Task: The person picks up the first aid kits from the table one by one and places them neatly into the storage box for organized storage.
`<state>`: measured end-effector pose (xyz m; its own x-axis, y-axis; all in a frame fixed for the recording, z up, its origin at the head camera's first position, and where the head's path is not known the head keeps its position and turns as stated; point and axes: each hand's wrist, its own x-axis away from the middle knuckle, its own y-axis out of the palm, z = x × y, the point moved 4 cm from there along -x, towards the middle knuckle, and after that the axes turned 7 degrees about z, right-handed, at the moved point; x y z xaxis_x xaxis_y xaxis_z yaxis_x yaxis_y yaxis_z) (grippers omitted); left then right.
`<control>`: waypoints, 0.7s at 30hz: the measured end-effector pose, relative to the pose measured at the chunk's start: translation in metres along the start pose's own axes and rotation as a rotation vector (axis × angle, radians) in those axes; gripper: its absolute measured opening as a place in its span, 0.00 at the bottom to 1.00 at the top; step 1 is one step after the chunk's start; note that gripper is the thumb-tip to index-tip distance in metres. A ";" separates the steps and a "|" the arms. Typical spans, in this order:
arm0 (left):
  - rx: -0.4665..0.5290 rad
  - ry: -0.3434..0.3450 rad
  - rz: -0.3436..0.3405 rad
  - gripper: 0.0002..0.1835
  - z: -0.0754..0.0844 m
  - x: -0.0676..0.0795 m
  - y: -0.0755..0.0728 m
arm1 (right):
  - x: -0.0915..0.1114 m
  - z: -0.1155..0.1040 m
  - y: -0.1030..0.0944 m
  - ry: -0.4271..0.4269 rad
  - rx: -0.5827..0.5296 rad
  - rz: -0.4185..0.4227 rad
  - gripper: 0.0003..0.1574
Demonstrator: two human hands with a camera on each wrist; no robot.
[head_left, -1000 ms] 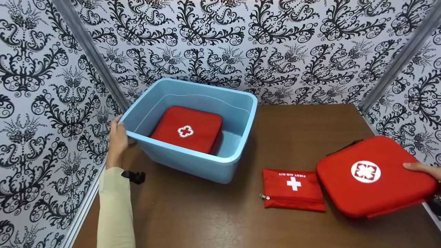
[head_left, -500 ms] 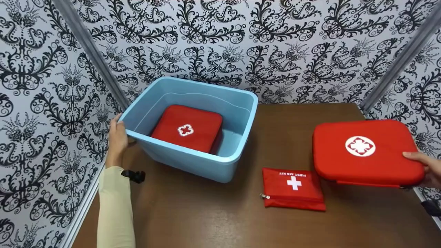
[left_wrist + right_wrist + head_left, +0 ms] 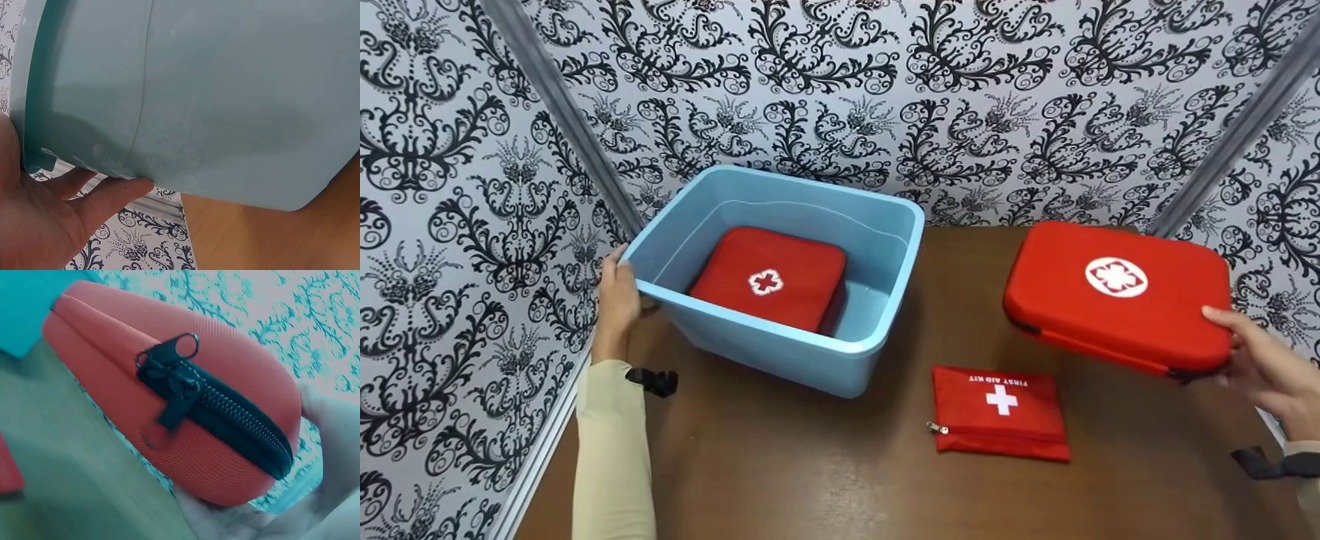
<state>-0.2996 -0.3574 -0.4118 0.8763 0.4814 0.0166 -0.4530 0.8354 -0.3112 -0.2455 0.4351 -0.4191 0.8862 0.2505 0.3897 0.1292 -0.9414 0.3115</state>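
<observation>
My left hand [image 3: 619,300] holds the left corner of a light blue plastic bin [image 3: 780,360] at its rim; in the left wrist view its fingers [image 3: 115,194] lie against the outer wall [image 3: 225,112]. Inside the bin sits a red first aid case [image 3: 780,289] with a white-edged cross. On the right, my right hand [image 3: 1267,367] grips the end of another red first aid case [image 3: 1117,300], thumb on top and fingers beneath. That case hangs tilted above the table. Its black zipper [image 3: 242,422] with two pulls shows in the right wrist view.
A flat red first aid pouch [image 3: 1001,412] with a white cross lies on the brown wooden table [image 3: 810,472], between the bin and the held case. Patterned walls [image 3: 840,90] enclose the table at the back and both sides.
My right hand has raised the red case off the right side and brought it leftward and farther back, tilting it. The left hand, bin and pouch stay where they were.
</observation>
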 end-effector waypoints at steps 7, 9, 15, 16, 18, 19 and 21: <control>-0.009 0.004 0.001 0.26 0.001 0.000 0.000 | -0.001 -0.001 0.032 -0.081 0.001 -0.045 0.19; -0.007 0.006 0.010 0.26 0.000 0.000 0.000 | -0.002 -0.001 0.041 -0.094 0.005 -0.052 0.19; -0.063 0.081 0.060 0.26 0.001 -0.001 -0.001 | -0.003 -0.002 0.066 -0.125 0.018 -0.062 0.18; -0.071 0.089 0.063 0.26 0.001 -0.001 -0.001 | -0.003 -0.002 0.070 -0.133 0.025 -0.073 0.19; -0.064 0.081 0.059 0.26 0.001 -0.001 -0.001 | -0.003 -0.004 0.077 -0.144 0.024 -0.101 0.20; -0.061 0.075 0.059 0.26 0.000 -0.001 -0.001 | -0.003 -0.004 0.081 -0.151 0.022 -0.114 0.21; -0.063 0.070 0.064 0.26 0.000 -0.002 -0.001 | -0.003 -0.006 0.089 -0.168 0.021 -0.132 0.22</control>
<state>-0.3004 -0.3591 -0.4113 0.8562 0.5117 -0.0714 -0.4993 0.7839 -0.3689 -0.2389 0.3523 -0.3874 0.9226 0.3321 0.1963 0.2562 -0.9079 0.3317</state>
